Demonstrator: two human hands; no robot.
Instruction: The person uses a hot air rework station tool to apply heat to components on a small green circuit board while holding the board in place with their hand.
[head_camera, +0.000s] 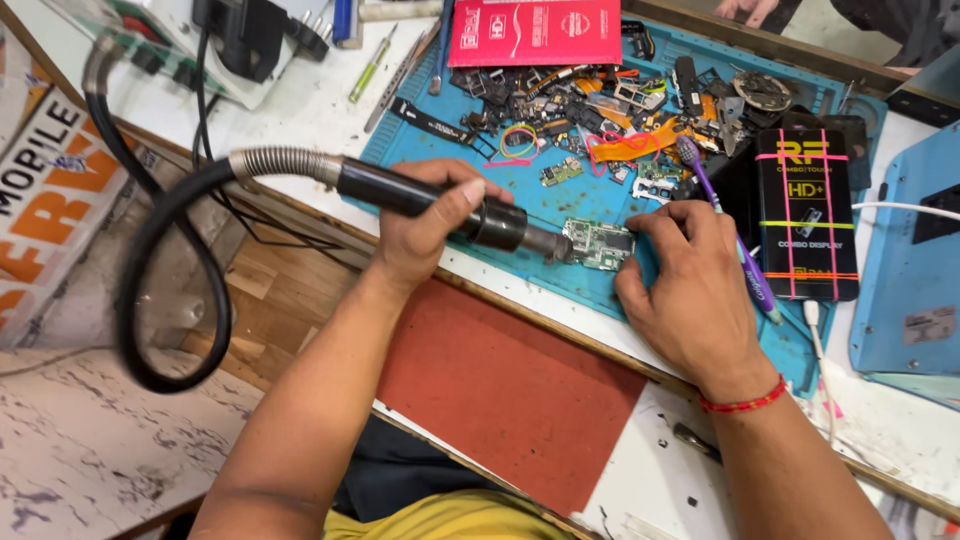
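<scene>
Firmly, the left hand (425, 225) was wrapped shut round the black handle of the hot-air wand (440, 205), thumb laid along the top, its metal nozzle pointed down at the edge of a small green circuit board (600, 243). From the back of the handle a ribbed metal collar ran into a thick black hose (150, 260) that looped down off the bench edge. The right hand (685, 285) lay palm down just beside the board, fingers curled loosely and not closed on anything I could see; its fingertips touched the board's right edge, pinning it to the blue work mat (560, 205).

To my eye the job called for keeping the nozzle just off the board rather than resting on it, and for holding the fingers to the far edge, clear of the hot air.

Behind the right hand lay a purple toothbrush (722, 215), beyond it a heap of small phone parts (590, 110), a red box (535, 32) and a black box (806, 215).
</scene>
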